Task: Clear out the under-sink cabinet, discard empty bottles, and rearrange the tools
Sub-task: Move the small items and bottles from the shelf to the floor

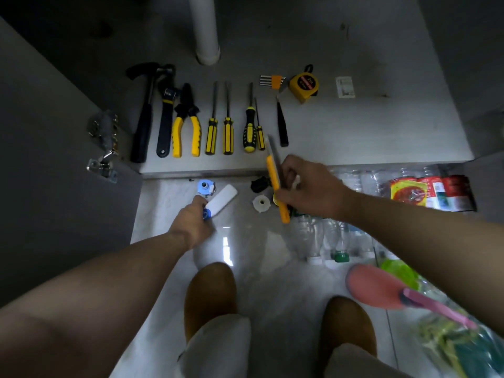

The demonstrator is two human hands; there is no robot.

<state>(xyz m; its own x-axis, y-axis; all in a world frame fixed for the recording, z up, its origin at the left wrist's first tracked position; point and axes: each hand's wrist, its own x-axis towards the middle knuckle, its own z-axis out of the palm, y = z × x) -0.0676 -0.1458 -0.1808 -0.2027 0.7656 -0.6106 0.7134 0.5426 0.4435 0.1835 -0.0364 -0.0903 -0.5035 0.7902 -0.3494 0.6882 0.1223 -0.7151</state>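
Observation:
Tools lie in a row on the cabinet floor point(354, 132): a hammer point(144, 115), a wrench point(165, 115), yellow pliers point(186, 126), several yellow-and-black screwdrivers point(227, 124), a black tool point(282, 124), hex keys point(272, 81) and a tape measure point(304, 85). My right hand point(311, 186) grips a yellow-handled utility knife point(276, 184) just in front of the cabinet edge. My left hand point(192, 219) holds a small blue piece point(206, 214) beside a white oblong object point(222, 199) on the tile floor.
A white drain pipe point(206, 28) stands at the cabinet's back. A door hinge point(105, 148) sticks out at left. Empty clear bottles point(335, 238), a red packet point(431, 192), a pink brush point(381, 287), a blue cap point(206, 186) and a white fitting point(261, 203) lie on the floor.

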